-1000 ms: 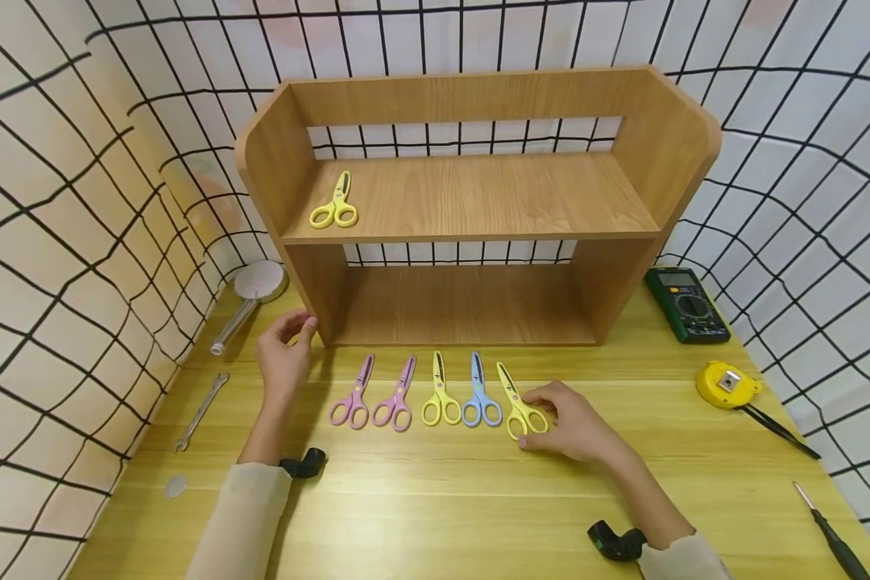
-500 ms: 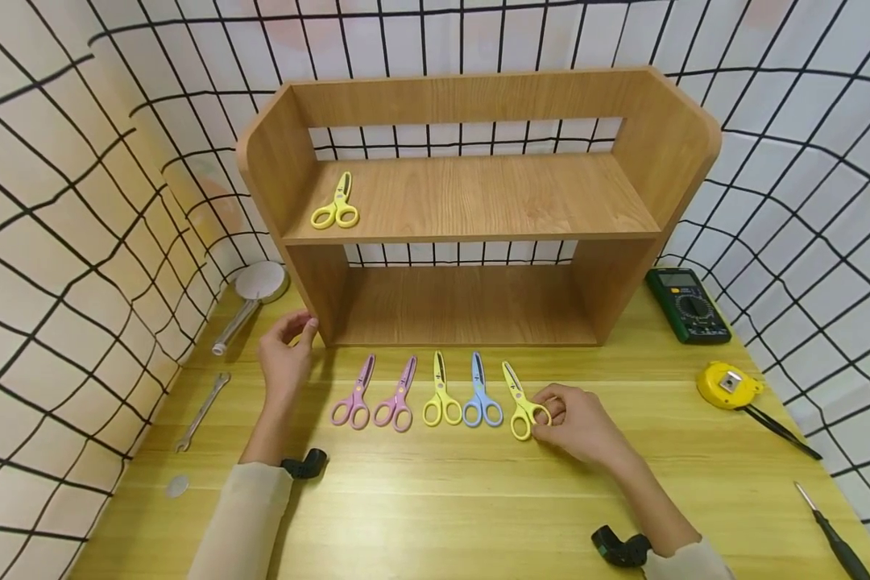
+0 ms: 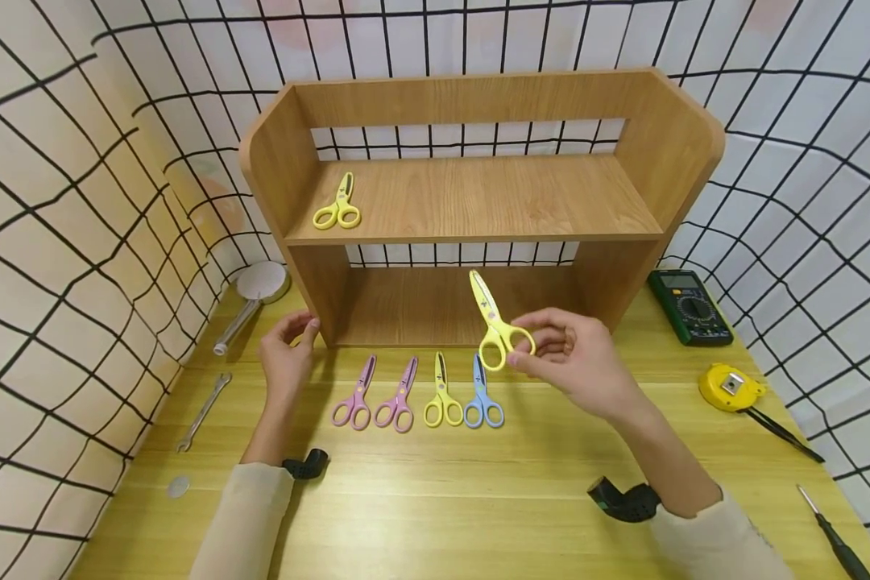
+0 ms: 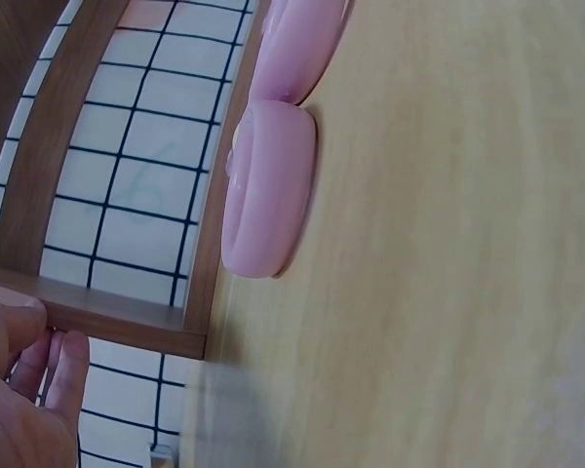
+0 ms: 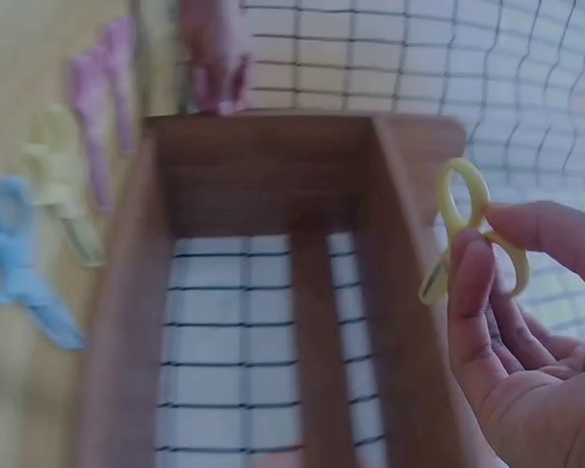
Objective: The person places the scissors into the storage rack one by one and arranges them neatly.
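Basically mid-carry: right hand (image 3: 576, 362) pinching yellow scissors (image 3: 495, 324) by a handle loop, lifted off table (image 3: 435, 499). Left hand (image 3: 284, 354) relaxed against shelf (image 3: 319, 298), holding nothing. Probably up next: lifting to upper board beside other yellow pair (image 3: 338, 205).

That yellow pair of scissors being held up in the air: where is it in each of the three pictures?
Head view: the held yellow scissors are at centre, pinched by the right hand before the wooden shelf.
Left wrist view: not in it.
Right wrist view: at the right edge, the scissors sit in the fingertips.
Shared landmark: the wooden shelf, also in the left wrist view.

Matt wood-grain shelf (image 3: 478, 197); smooth, seemingly plastic yellow scissors (image 3: 495, 324); lightly glossy wooden table (image 3: 478, 491).
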`<action>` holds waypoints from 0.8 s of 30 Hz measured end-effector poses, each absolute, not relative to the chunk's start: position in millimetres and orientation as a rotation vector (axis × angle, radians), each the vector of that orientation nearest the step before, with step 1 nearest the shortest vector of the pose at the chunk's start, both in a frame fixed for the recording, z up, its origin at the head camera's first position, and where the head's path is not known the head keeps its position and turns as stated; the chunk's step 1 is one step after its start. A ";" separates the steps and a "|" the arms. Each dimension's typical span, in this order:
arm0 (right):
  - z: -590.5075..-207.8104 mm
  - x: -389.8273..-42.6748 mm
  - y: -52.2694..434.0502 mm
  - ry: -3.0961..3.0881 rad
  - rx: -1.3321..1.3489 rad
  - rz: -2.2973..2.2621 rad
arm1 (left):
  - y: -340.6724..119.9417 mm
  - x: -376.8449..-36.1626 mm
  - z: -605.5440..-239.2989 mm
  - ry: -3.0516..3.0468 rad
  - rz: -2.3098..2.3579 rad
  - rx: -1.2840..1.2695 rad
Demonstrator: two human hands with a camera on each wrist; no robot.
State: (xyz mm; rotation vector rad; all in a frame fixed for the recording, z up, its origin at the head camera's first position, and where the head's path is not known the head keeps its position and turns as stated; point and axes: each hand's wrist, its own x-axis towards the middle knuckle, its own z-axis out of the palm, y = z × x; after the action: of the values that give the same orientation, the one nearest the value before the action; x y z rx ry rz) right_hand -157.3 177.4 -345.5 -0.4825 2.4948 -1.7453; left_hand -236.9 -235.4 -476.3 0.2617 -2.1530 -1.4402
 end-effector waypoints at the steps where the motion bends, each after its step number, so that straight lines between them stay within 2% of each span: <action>1: -335.7 -161.7 172.2 2.511 -0.509 -1.769 | -235.6 -236.8 -476.4 -2.153 -1.440 0.263; 12: -259.0 -219.4 101.6 2.798 -0.525 -1.662 | -236.4 -233.9 -481.6 -2.171 -1.437 0.275; 19: -247.4 -272.1 65.6 2.786 -0.477 -1.592 | -237.2 -236.6 -481.1 -2.155 -1.443 0.255; 24: -249.2 -292.7 47.9 2.726 -0.445 -1.618 | -237.6 -238.7 -480.4 -2.154 -1.453 0.269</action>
State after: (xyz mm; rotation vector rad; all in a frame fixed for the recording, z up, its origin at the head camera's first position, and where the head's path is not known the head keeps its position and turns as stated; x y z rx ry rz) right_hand -292.7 47.9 -249.2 -0.4450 2.7264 -1.6179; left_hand -238.7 -237.6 -480.4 0.2694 -2.1539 -1.4531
